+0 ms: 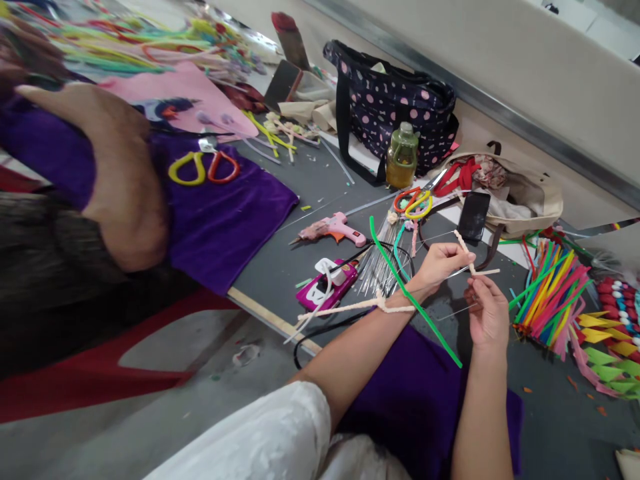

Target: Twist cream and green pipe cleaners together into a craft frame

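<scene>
While my left hand (439,263) pinches the cream pipe cleaner (469,257) above the dark worktop (280,267) and my right hand (487,313) pinches its lower bend, I judge the twisting under way, needing another tight turn.

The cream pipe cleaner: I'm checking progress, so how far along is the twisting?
Done: one cream strand is tied around the left wrist. In hand: the left hand and right hand pinch a bent cream pipe cleaner, with only a short stretch shaped. Left: the coloured bundle and green stem lie unused.
</scene>
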`<state>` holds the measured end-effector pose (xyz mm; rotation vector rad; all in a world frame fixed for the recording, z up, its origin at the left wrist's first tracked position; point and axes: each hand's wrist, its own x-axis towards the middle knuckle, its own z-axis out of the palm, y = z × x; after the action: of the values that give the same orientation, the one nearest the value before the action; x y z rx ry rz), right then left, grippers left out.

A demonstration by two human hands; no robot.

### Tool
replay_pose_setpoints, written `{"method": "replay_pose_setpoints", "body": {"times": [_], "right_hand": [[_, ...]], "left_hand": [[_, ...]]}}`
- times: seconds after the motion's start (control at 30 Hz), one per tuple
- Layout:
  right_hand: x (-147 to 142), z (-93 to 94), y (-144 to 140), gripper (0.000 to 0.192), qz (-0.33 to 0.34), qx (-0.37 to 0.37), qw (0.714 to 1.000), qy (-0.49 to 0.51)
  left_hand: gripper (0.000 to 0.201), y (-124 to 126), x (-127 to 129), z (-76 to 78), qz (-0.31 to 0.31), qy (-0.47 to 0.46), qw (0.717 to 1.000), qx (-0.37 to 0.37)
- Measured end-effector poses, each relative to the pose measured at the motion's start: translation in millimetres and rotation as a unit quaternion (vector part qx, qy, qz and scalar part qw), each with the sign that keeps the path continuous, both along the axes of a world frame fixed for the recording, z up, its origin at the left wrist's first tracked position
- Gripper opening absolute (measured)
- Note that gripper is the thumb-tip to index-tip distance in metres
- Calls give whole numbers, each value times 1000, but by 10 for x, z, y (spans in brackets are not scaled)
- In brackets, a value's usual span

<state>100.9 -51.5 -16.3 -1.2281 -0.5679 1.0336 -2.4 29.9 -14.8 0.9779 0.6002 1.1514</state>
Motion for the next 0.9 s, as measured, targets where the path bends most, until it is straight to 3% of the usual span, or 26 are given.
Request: {"method": "replay_pose_setpoints", "body": {"times": [0.2, 0.5, 0.9], "right_hand": [[-52, 19, -5, 19, -50, 28, 995, -82], [-82, 10, -18, 18, -87, 79, 962, -247], [-22, -5, -15, 22, -69, 58, 966, -241]], "left_hand": [[44, 3, -5, 5, 0, 11, 1000, -14], [42, -2, -9, 3, -11, 16, 1000, -23], [43, -39, 0, 37, -24, 26, 999, -35]]}}
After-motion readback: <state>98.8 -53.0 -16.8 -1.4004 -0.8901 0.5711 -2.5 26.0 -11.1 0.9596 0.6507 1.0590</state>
